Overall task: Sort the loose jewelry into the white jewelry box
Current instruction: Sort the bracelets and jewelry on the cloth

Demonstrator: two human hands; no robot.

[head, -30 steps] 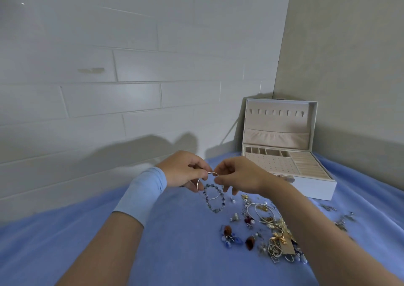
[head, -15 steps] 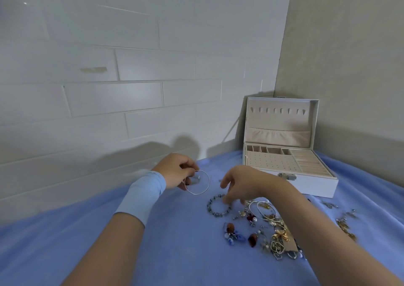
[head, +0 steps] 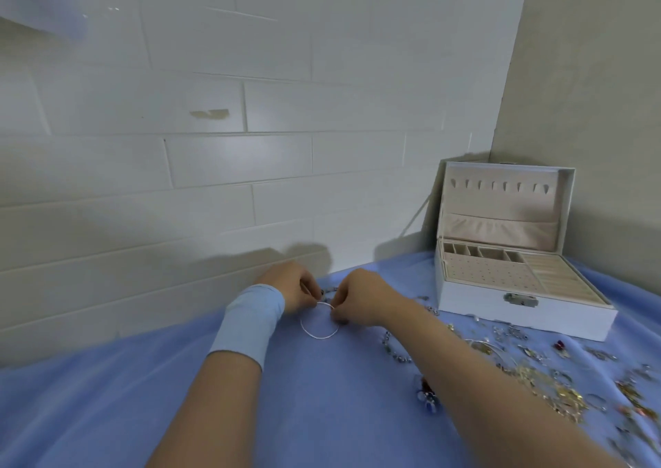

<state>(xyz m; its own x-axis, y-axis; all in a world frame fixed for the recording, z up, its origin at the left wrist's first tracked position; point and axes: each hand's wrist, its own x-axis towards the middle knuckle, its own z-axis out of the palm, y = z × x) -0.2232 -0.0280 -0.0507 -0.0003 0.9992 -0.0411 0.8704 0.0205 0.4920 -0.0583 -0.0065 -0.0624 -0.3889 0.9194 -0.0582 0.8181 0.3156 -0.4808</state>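
Note:
A thin silver bangle (head: 319,335) hangs between my two hands just above the blue cloth. My left hand (head: 291,287), with a pale blue wristband, pinches its upper left side. My right hand (head: 361,297) pinches its upper right side. The white jewelry box (head: 515,310) stands open at the right, lid upright, with small compartments and a dotted earring panel inside. A beaded bracelet (head: 395,351) lies on the cloth under my right forearm. Loose jewelry (head: 543,374) is scattered at the right, in front of the box.
A blue cloth (head: 143,403) covers the table. A white brick wall (head: 214,167) rises close behind my hands, and a beige wall (head: 590,74) meets it behind the box. A small blue and red bead piece (head: 427,394) lies by my right forearm.
My right hand has left the beaded bracelet on the cloth and come back to the bangle, which both hands now pinch. The camera has turned left, shifting the box and jewelry right.

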